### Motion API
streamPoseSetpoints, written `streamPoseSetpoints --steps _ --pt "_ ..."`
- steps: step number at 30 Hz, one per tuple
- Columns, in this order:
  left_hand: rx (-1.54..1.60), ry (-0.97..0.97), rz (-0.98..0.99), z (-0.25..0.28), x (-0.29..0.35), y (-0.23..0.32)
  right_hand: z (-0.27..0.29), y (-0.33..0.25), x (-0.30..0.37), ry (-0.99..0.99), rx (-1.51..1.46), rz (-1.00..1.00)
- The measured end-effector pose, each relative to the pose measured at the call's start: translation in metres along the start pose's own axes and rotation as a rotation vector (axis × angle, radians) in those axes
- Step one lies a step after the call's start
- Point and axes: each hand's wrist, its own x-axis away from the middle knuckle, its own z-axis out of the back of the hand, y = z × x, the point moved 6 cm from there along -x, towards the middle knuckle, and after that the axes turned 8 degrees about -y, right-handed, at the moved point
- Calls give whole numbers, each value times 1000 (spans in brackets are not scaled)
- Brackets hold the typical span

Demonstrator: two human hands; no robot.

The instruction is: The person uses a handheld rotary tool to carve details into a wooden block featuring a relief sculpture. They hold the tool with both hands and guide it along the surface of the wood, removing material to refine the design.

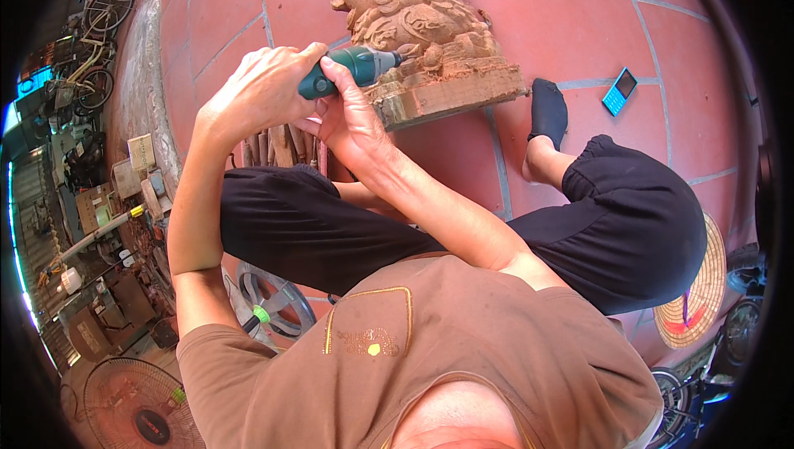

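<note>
A green rotary tool (351, 69) with a grey nose and dark tip is held in front of me, its tip toward the right. My right hand (357, 118) is closed around its underside, thumb along the body. At the tool's rear end, my left hand (269, 81) is bent over and closed against it; some of its fingers are hidden. Just beyond the tip lies a brown wood carving (422, 23) with deep relief and a flat base (451, 97). From this view I cannot tell whether the tip touches the wood.
Several wooden sticks (281, 147) lie below my hands, beside my dark-trousered leg. A blue phone (619, 92) rests on the red tiled floor (571, 19) beyond my socked foot (547, 110). A woven hat (699, 292) is at the right. Left are a fan (136, 403), boxes and bicycles (107, 9).
</note>
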Motion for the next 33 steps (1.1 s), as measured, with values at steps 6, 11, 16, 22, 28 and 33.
streamPoseSetpoints --steps 6,11,16,22,28,33 --pt "5 -10 17 1 3 -2 -2 3 0 27 2 8" --pt "5 7 13 -1 5 -4 0 6 -1 40 8 -1" --pt "30 0 13 2 7 -4 4 8 -3 46 23 -17" --pt "40 26 7 -5 15 -14 2 17 -3 34 10 -38" --pt "58 40 0 -6 16 -15 2 17 -4 27 36 -19" --pt "66 22 -12 -5 10 -13 1 10 -5 28 66 0"
